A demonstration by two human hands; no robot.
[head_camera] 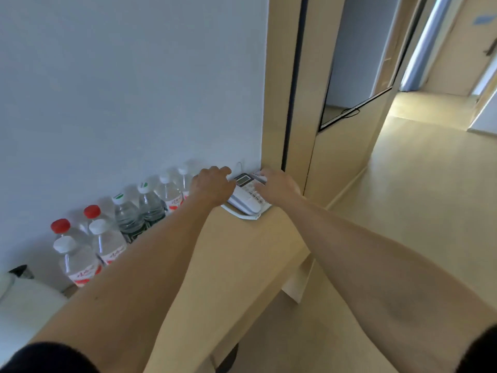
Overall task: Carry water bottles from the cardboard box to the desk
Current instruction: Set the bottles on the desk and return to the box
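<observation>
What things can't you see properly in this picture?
- Cardboard box: nowhere in the head view.
- Phone: both hands cover parts of it, and its screen is too small to read.
- Left hand fingertips: hidden over the phone's far edge.
- Bottles: the left forearm hides the row's lower right; labels too blurred to read.
- Dark object: cut off by the left edge.

Two bare forearms run up from the bottom corners, each ending in a bare hand: left hand point(212, 187), right hand point(279, 185). Short black sleeves point(40, 358) cover both upper arms; no watch or rings show.
</observation>
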